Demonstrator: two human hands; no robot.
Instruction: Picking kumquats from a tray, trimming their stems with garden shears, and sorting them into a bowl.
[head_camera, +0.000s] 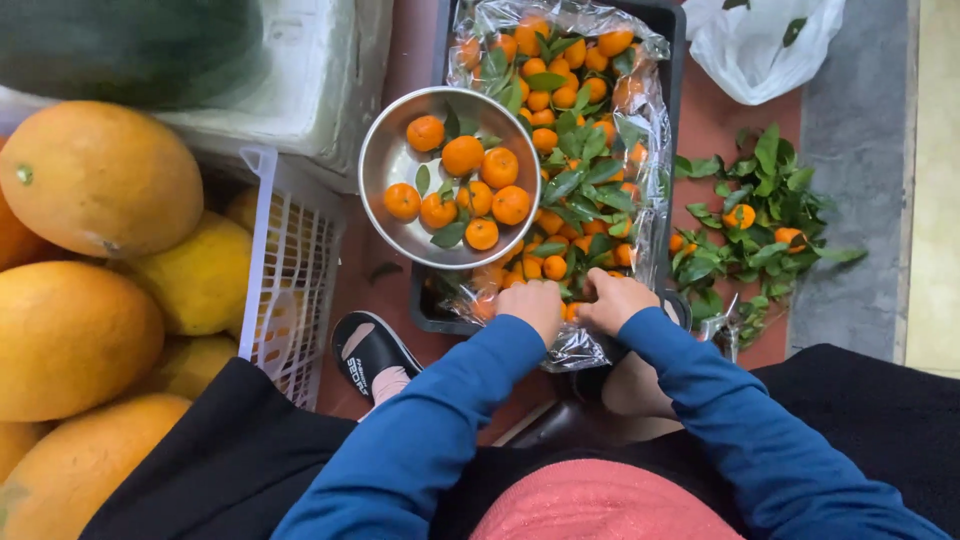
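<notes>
A dark crate lined with clear plastic holds several small mandarins with green leaves. A round metal bowl rests on the crate's left rim with several mandarins and a few leaves in it. My left hand and my right hand are side by side at the crate's near end, fingers curled down among the fruit. Both seem closed around a mandarin between them, but the fruit itself is mostly hidden by the fingers. Blue sleeves cover both arms.
A heap of cut green leaves with a stray mandarin lies right of the crate. A white plastic bag sits at the top right. On the left, a white basket holds large yellow-orange citrus. A sandalled foot is below the bowl.
</notes>
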